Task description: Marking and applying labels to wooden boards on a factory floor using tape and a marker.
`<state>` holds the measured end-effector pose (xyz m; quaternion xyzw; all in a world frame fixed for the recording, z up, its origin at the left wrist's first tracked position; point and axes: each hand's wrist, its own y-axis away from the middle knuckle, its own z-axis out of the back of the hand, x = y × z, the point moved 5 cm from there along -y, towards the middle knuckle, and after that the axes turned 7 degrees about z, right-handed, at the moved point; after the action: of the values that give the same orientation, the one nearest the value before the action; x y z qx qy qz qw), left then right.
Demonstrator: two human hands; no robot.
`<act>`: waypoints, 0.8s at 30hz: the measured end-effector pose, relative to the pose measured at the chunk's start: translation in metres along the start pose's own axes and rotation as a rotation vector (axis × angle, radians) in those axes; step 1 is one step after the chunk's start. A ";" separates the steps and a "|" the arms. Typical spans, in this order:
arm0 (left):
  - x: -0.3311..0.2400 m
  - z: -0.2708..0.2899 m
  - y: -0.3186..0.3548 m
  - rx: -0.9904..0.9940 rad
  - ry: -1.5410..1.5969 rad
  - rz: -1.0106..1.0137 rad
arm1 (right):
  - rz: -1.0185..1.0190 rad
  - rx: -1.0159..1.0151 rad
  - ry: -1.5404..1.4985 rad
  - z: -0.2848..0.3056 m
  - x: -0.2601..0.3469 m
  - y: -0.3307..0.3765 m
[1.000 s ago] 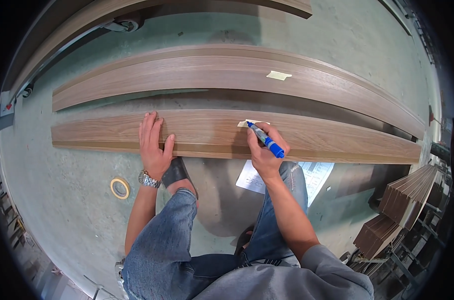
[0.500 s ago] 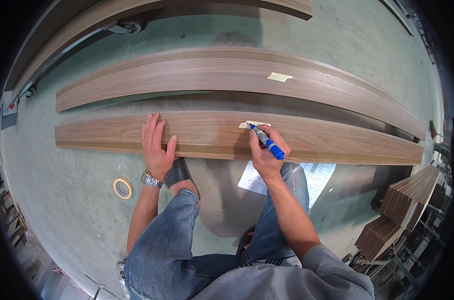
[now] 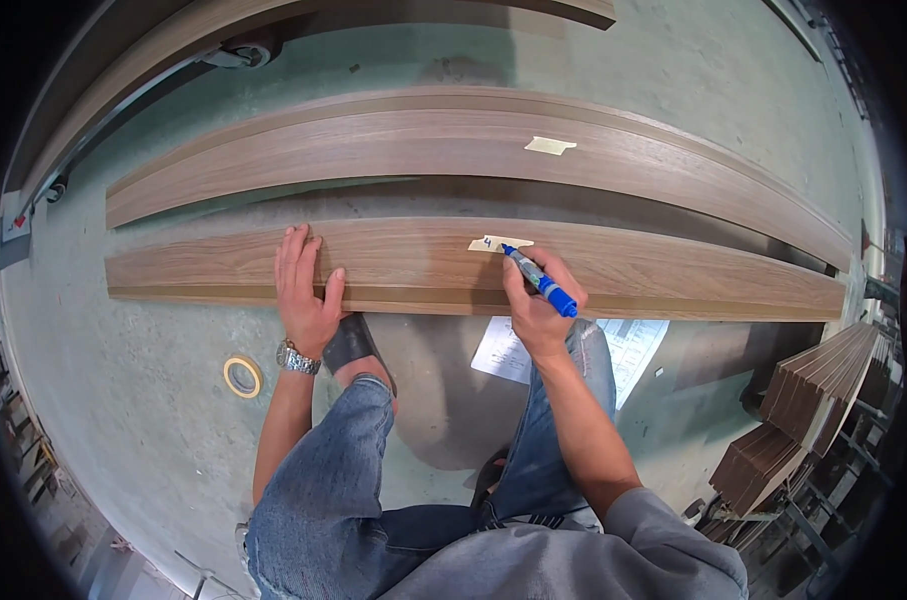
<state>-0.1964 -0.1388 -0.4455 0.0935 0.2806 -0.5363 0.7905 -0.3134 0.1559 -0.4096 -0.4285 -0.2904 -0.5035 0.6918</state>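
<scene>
The floor (image 3: 163, 430) spreads beneath everything, greenish grey and scuffed. Two long wood-grain boards lie across it: the near board (image 3: 403, 255) runs under both hands and reaches well past them on either side, while the far board (image 3: 373, 137) lies beyond the fingertips, roughly alongside, with a narrow gap between. Well to the right of the right hand stand stacked brown panels (image 3: 813, 385). Printed papers (image 3: 500, 352) lie on the floor just below the right hand, showing on both sides of the knee. The left hand (image 3: 308, 292) is palm down on the near board, fingers extended and close together, thumb spread, holding nothing. The right hand (image 3: 545, 312) is closed around a blue-and-grey marker (image 3: 541, 284), its tip slanting up and left to a marked tape strip (image 3: 485, 243) on the near board. Below and left of the left hand sits a tape roll (image 3: 242, 394). Beyond the right hand, another pale strip (image 3: 550, 146) sticks to the far board.
</scene>
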 end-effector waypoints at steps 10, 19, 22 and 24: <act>-0.001 -0.001 0.000 0.003 -0.010 -0.005 | 0.086 -0.015 0.014 0.000 0.001 -0.001; -0.001 0.000 -0.001 0.006 -0.011 -0.004 | 0.060 -0.018 0.044 0.002 -0.003 0.003; -0.002 -0.001 0.000 0.005 -0.001 -0.002 | 0.141 0.029 0.047 0.001 0.004 -0.002; -0.001 -0.001 -0.001 -0.004 -0.014 -0.008 | 0.140 0.008 0.061 0.001 0.002 -0.001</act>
<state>-0.1976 -0.1377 -0.4454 0.0873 0.2766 -0.5396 0.7904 -0.3135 0.1557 -0.4068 -0.4294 -0.2403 -0.4656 0.7356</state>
